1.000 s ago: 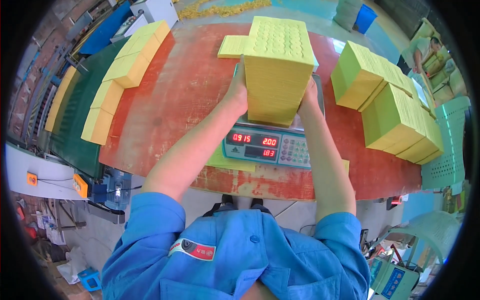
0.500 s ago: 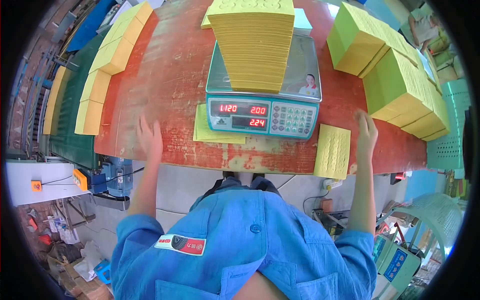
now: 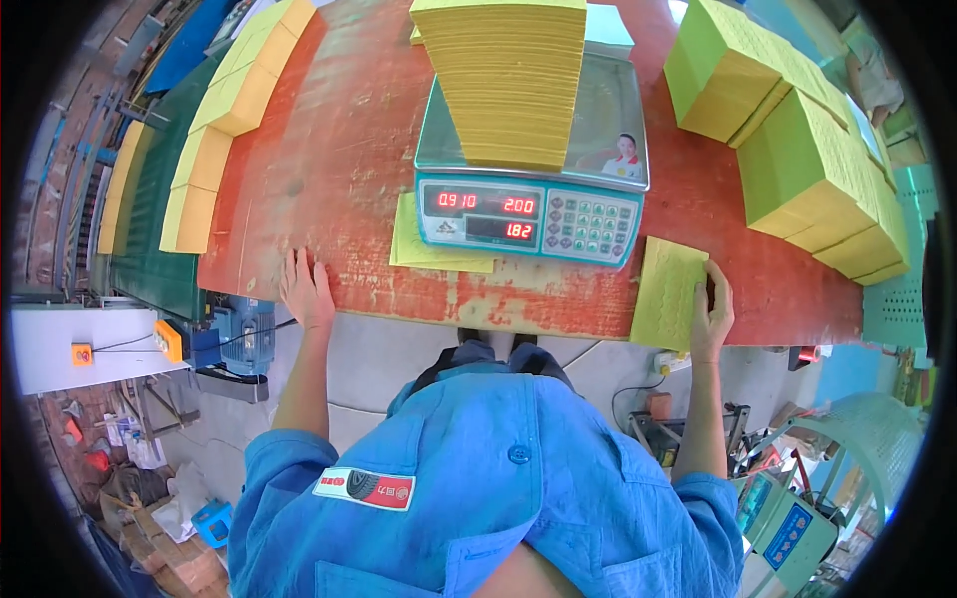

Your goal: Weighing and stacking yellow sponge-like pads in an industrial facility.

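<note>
A yellow sheet lies on the red table, between four and five o'clock from the scale. At the sheet's three o'clock, the right hand touches its edge; whether it pinches the sheet I cannot tell. The left hand, fingers apart, is at the scale's eight o'clock. A tall yellow stack stands on the scale.

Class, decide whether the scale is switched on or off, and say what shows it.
On: the scale has red digits glowing on its front display.
</note>
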